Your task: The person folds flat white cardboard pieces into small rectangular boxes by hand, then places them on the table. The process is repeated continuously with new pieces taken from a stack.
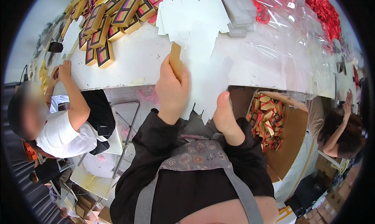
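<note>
head view. the person's left hand [172, 89] is closed around a small flat gold-brown card piece [175, 60], thumb on one face and fingers curled behind, holding it upright against a large white die-cut cardboard sheet [203, 68]. the sheet hangs over the near edge of the white table [133, 60], its notched lower edge dropping toward the person's lap. the right hand [225, 114] grips the sheet's lower edge from beneath; the thumb lies along the white face and the other fingers are hidden behind the card, so only a closed pinch can be read. both forearms wear dark sleeves [156, 134], above a grey patterned apron [195, 155].

on the table beyond the sheet lies a stack of further white die-cut blanks [191, 9]. to the far left stand rows of finished gold boxes with dark and pink windows [109, 21]. clear plastic film [289, 32] covers the right part of the table, with red material [324, 9] at the far right rim and a stack of clear trays [238, 11] near the blanks.

below the table edge on the right, an open brown carton [289, 130] holds a jumble of gold and red boxes [267, 118]. a co-worker in a white shirt [62, 134] sits at the left, one hand on the table; another co-worker [340, 130] sits at the right edge.
</note>
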Available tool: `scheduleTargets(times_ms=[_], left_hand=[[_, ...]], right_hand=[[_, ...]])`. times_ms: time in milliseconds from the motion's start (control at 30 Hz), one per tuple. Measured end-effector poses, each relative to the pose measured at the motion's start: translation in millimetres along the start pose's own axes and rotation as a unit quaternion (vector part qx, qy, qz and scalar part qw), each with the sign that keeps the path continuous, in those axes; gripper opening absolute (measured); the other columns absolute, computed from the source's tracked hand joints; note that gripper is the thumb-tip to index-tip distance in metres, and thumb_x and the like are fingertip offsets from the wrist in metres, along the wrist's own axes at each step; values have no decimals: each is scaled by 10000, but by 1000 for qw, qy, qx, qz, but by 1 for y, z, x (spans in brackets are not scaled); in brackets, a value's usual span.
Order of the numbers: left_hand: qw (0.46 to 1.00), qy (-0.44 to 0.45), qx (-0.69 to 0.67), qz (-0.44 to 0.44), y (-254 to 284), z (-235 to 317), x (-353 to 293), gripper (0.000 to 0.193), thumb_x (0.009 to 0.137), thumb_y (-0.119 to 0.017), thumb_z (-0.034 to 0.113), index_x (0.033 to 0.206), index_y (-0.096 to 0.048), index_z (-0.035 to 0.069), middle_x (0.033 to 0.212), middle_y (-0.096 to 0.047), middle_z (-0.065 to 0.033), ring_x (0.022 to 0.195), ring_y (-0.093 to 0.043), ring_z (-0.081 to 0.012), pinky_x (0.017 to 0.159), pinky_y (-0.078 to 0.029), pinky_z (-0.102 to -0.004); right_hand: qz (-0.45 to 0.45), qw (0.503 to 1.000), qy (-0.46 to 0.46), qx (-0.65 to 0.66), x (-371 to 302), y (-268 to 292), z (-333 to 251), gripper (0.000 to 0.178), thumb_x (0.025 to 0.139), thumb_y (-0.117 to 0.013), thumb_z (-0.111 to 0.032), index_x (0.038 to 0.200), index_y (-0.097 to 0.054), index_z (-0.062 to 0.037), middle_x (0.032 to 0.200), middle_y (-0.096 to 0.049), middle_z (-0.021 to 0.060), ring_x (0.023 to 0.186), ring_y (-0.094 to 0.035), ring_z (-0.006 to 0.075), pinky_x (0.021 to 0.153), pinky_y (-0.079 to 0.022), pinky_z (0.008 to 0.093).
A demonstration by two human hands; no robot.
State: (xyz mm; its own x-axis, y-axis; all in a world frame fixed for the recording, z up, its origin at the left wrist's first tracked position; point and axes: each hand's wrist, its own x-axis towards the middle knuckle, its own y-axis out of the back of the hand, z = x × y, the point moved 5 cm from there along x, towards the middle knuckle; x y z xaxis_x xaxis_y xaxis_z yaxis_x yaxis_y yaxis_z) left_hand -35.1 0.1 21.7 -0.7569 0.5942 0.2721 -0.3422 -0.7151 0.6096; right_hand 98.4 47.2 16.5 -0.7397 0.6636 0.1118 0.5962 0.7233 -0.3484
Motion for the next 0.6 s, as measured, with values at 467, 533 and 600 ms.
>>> scheduleTargets(times_ms=[467,533,600], left_hand=[[986,-13,-146,-80,0,14,-24,315,919,-609,234,1093,-515,-12,749,-612,-100,673,-600,-168,601,-471,-288],[986,-40,-125,-99,2,16,-22,330,915,-588,176,1155,-478,-22,774,-613,-112,665,-598,-177,605,-474,-297],[974,-39,-167,-148,1,13,-25,381,901,-564,120,1224,-426,-25,829,-611,-146,671,-605,-209,615,-480,-312]], right_hand=[[205,960,61,-179,6,39,8,543,933,-527,-471,1163,-512,20,860,-590,30,703,-508,73,624,-443,229],[218,973,-3,-73,2,35,11,448,968,-512,-383,1165,-521,20,862,-591,8,699,-507,70,629,-439,215],[199,976,-60,-57,1,38,13,301,990,-483,-217,1169,-533,19,937,-620,7,768,-554,76,683,-462,223]])
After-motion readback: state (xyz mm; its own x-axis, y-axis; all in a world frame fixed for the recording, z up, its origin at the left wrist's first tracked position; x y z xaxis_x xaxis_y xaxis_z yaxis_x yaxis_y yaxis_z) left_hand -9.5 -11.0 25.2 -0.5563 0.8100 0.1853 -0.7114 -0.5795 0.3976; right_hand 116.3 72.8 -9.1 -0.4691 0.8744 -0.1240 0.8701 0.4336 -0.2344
